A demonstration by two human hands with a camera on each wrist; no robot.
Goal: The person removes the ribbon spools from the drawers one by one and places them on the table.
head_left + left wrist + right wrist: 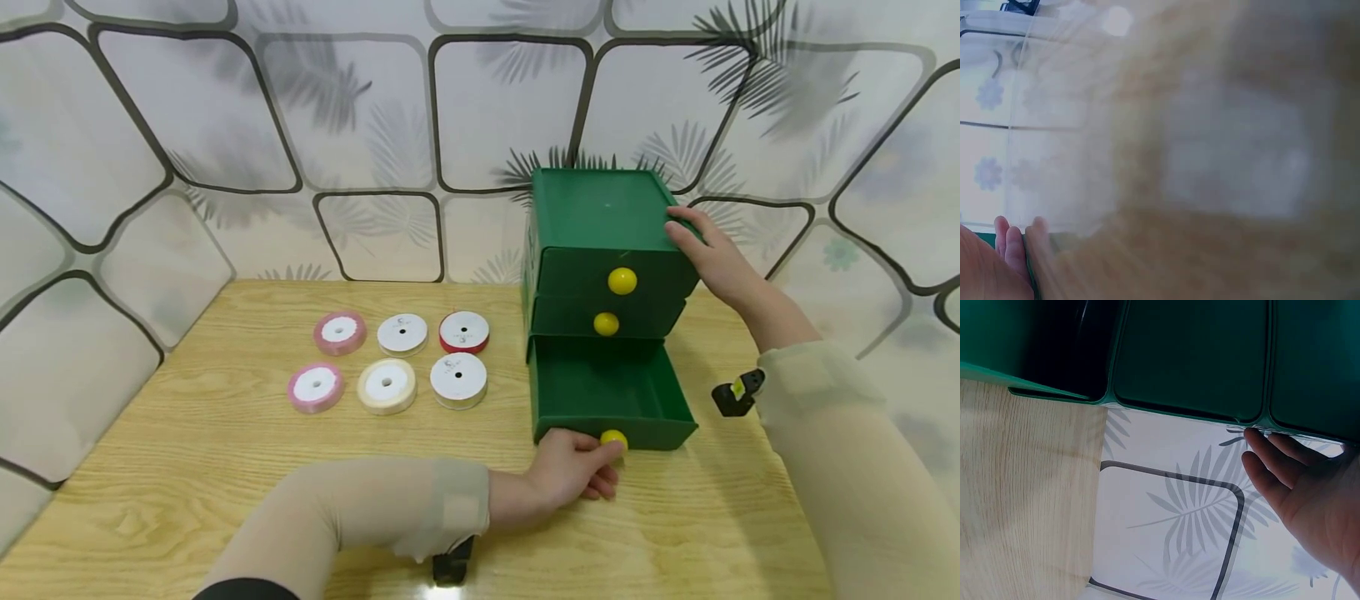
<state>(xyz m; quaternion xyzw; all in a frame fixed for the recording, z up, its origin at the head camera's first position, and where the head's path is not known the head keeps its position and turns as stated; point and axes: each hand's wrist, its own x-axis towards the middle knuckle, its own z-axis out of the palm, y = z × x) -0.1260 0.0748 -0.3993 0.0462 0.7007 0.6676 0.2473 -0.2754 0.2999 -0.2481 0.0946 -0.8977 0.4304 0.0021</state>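
Observation:
A green cabinet (603, 212) of three stacked drawers stands toward the right of the table. Its bottom drawer (600, 392) is pulled out, and no contents show inside. My left hand (566, 471) pinches that drawer's yellow knob (613, 439) between thumb and fingers. Only part of the left hand (991, 269) enters the left wrist view, at the lower left. With fingers extended, my right hand (716, 254) rests on the top right edge of the cabinet. The right wrist view shows this hand (1316, 494) against the cabinet's side (1191, 356).
Left of the cabinet, several ribbon spools lie flat in two rows, among them a pink spool (316, 387), a cream spool (386, 386) and a red-edged spool (463, 332). The upper two drawers, with yellow knobs (622, 281), are closed. A patterned cloth (360, 108) hangs behind the wooden table (187, 433).

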